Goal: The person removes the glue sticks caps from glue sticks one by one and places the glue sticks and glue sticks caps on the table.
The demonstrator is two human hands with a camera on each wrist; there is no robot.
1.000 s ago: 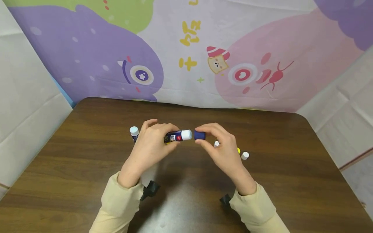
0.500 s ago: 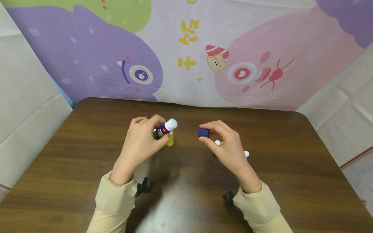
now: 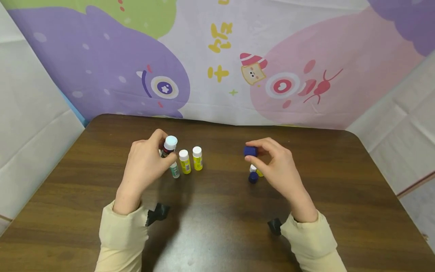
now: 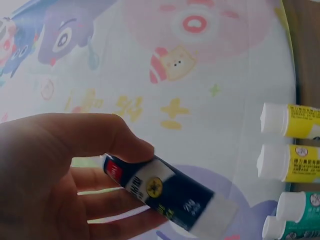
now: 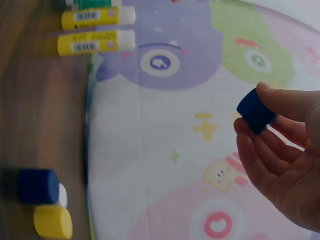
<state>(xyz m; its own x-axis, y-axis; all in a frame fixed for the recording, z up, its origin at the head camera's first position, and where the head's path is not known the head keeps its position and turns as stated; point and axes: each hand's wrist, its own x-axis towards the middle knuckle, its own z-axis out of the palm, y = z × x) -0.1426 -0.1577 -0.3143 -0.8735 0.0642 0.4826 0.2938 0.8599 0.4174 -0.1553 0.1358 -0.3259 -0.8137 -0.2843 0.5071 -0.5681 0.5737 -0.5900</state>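
Note:
My left hand point(image 3: 144, 162) grips a navy glue stick point(image 4: 165, 192) between thumb and fingers, its uncapped pale end point(image 3: 171, 142) upward in the head view. Thumb and fingertips of my right hand point(image 3: 278, 166) pinch a dark blue cap point(image 5: 256, 111), held well apart from the stick. Just right of the left hand stand a yellow glue stick point(image 3: 185, 163), a second yellow one point(image 3: 198, 159) and a green one point(image 3: 175, 171), all with white tops. Another green glue stick point(image 4: 274, 227) shows in the left wrist view.
Below the right hand, a second blue cap point(image 3: 253, 177), a white cap point(image 3: 253, 169) and a yellow cap point(image 5: 53, 222) lie grouped on the wooden table point(image 3: 217, 219). A printed cartoon cloth point(image 3: 217, 94) hangs along the table's back edge.
The hands have drawn apart: the left took the glue stick leftward and turned it upright, while the right carried the blue cap rightward. The standing yellow and green sticks have come into sight.

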